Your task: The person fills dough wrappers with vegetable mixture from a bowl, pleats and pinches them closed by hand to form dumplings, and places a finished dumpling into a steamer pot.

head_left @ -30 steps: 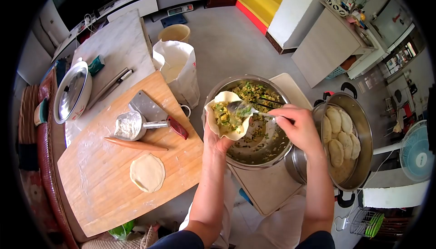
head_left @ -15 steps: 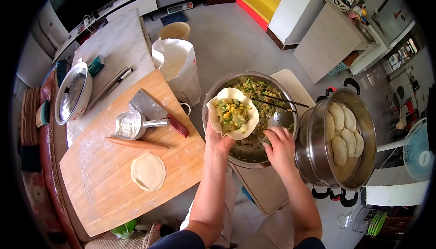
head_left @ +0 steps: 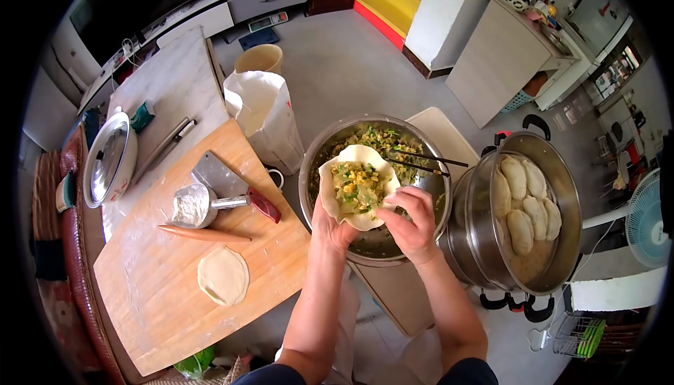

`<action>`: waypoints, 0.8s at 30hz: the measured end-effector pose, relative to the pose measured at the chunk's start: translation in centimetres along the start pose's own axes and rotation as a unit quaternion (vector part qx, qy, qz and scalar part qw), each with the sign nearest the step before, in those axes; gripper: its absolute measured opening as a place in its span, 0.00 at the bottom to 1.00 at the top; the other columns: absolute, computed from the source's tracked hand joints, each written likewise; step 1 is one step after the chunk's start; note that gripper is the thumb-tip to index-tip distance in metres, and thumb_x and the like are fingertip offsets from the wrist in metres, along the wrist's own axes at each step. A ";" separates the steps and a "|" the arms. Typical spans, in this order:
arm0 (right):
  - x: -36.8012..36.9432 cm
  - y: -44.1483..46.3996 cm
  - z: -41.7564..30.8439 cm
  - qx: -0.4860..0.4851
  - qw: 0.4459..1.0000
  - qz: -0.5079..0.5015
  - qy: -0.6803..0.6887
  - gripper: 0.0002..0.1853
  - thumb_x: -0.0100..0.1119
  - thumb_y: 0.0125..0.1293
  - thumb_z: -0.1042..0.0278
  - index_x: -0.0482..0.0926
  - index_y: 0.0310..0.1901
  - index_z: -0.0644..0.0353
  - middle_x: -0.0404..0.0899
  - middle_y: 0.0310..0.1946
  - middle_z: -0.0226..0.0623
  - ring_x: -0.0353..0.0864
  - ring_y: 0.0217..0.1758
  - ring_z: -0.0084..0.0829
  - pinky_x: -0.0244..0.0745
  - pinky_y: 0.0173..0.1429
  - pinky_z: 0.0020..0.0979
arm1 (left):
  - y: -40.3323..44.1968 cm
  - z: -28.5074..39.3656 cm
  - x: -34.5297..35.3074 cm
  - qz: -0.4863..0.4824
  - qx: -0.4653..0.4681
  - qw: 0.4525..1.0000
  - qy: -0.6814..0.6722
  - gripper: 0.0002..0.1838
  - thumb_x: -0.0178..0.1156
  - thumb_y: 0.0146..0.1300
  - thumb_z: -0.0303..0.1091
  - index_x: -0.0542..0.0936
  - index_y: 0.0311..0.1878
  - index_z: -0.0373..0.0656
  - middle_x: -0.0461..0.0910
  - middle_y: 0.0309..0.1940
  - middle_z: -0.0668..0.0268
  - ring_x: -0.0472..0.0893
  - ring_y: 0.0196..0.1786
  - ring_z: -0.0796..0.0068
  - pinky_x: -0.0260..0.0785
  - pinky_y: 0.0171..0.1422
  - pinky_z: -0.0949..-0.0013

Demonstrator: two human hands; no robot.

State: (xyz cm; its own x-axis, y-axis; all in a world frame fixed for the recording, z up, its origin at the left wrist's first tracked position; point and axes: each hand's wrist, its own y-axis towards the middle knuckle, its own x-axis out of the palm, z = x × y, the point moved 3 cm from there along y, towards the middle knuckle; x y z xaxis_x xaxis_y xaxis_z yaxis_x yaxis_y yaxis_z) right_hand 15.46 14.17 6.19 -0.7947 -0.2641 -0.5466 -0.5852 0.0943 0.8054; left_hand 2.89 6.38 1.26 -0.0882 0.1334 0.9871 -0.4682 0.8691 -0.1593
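Observation:
My left hand (head_left: pixel 331 227) cups a round dough wrapper (head_left: pixel 328 187) from below, its edge curling up. A chopped yellow and green filling (head_left: pixel 361 183) fills the wrapper's middle. Thumb and fingers of my right hand (head_left: pixel 413 227) pinch the wrapper's right edge. Both hands are over a large metal bowl (head_left: pixel 305 195) that holds more of this filling. Two dark chopsticks (head_left: pixel 428 162) lean across the bowl's right side. On the wooden board (head_left: pixel 161 301) to the left lies a flat dough circle (head_left: pixel 223 277).
A rolling pin (head_left: pixel 203 233), a flour scoop (head_left: pixel 191 206) and a dough scraper (head_left: pixel 217 174) lie on the board. Behind it stands a white flour sack (head_left: pixel 270 122). Filled dumplings (head_left: pixel 521 232) sit in a steamer pot (head_left: pixel 484 234) at right, near a fan (head_left: pixel 646 220).
My right hand has moved up and left from the bowl's right side to the wrapper's edge, and its fingers have closed there. The whole view has shifted slightly.

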 end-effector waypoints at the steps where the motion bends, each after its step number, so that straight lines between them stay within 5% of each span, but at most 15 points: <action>1: 0.1 0.1 0.0 -0.004 1.000 -0.007 0.006 0.17 0.70 0.42 0.80 0.87 0.38 0.56 0.79 0.45 0.31 0.77 0.51 0.39 0.76 0.52 0.37 | 0.0 0.0 0.0 -0.004 0.001 1.000 -0.002 0.25 0.52 0.75 0.52 0.75 0.63 0.42 0.80 0.58 0.55 0.80 0.60 0.53 0.75 0.65 0.48; 15: 0.1 2.2 0.1 0.005 0.998 -0.019 0.055 0.16 0.73 0.41 0.79 0.85 0.37 0.59 0.80 0.33 0.32 0.77 0.38 0.37 0.73 0.43 0.36 | -0.4 -0.5 0.7 -0.023 0.028 0.998 0.047 0.22 0.46 0.77 0.42 0.73 0.63 0.36 0.80 0.57 0.52 0.82 0.56 0.55 0.80 0.59 0.55; 24: 0.5 3.2 0.9 0.095 0.988 -0.043 0.115 0.13 0.71 0.45 0.82 0.85 0.35 0.58 0.78 0.38 0.30 0.74 0.45 0.36 0.72 0.47 0.35 | -0.6 0.0 -0.6 -0.014 -0.042 0.999 0.018 0.40 0.42 0.71 0.70 0.71 0.67 0.41 0.77 0.60 0.51 0.79 0.59 0.51 0.78 0.60 0.47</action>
State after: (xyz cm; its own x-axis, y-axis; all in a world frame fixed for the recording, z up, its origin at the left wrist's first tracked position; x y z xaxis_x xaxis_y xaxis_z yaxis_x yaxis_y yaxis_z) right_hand 13.06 15.21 8.26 -0.6959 -0.4886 -0.5263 -0.6857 0.2342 0.6892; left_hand 3.20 5.79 0.71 -0.0430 0.1249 0.9912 -0.3936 0.9098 -0.1317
